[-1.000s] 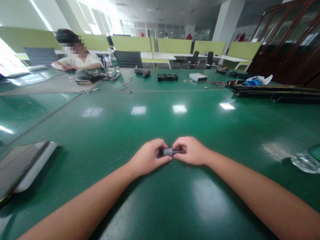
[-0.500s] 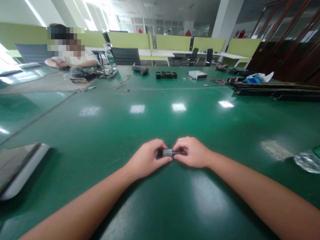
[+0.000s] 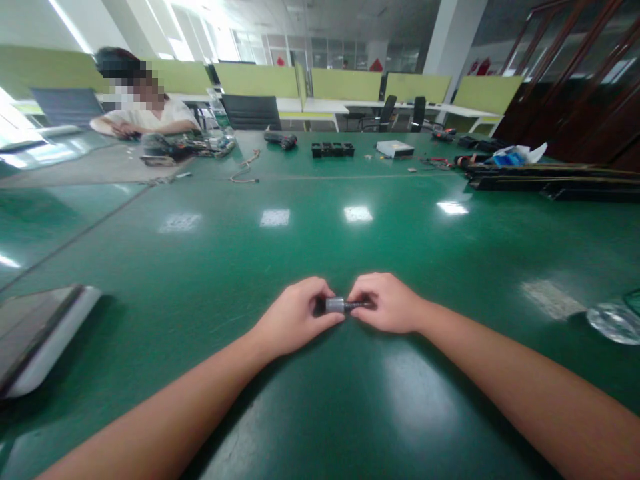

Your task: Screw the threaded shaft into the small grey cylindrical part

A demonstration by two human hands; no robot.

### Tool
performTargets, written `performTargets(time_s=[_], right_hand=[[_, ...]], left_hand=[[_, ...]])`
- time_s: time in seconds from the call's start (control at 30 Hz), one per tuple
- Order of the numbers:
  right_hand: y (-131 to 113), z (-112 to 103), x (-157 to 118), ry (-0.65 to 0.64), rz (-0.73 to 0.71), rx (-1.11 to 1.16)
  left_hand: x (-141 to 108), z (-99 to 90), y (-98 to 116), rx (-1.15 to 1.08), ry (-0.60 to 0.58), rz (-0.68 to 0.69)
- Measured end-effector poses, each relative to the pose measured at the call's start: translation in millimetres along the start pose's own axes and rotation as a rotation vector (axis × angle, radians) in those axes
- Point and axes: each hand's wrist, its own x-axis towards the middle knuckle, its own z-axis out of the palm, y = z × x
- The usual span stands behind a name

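Observation:
Low over the green table [image 3: 300, 260], my left hand [image 3: 293, 315] pinches a small grey metal cylinder [image 3: 335, 305] between thumb and fingers. A thin dark rod [image 3: 356, 305], which looks threaded like a screw, lines up with the cylinder's right end. My right hand [image 3: 387, 303] is closed on this rod, thumb below and fingertips above. Both parts lie level, end to end. Whether the rod's tip sits inside the cylinder is too small to tell.
A grey flat device [image 3: 45, 333] lies at the left, a clear plastic bottle [image 3: 615, 323] at the right edge. Across the table are a black block [image 3: 333, 150], a white box [image 3: 395, 149], a cable [image 3: 244, 170] and dark panels [image 3: 545, 180]. A person [image 3: 150, 113] sits far left.
My right hand has shifted slightly to the right, so more of the rod shows beside the cylinder. My left hand stays where it was.

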Motion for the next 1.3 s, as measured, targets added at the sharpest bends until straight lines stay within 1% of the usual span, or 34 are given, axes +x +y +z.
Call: performTargets(time_s=[0.27,0.47,0.9,1.3], right_hand=[[-0.9,-1.5,-0.7,0.007,0.000,0.021],[-2.0,-2.9,-0.4,-0.006,-0.019,-0.023],[2.3,-3.5,-0.9,-0.005,-0.026,-0.074],[5.6,-6.5,-1.3,-0.012,-0.035,-0.068]], left_hand=[[-0.8,1.3,-1.9,0.003,0.002,-0.003],[-0.5,0.4,0.4,0.007,-0.007,-0.011],[-0.4,-1.7,1.8,0.011,-0.019,-0.015],[0.4,-2.0,2.6,0.015,-0.026,-0.025]])
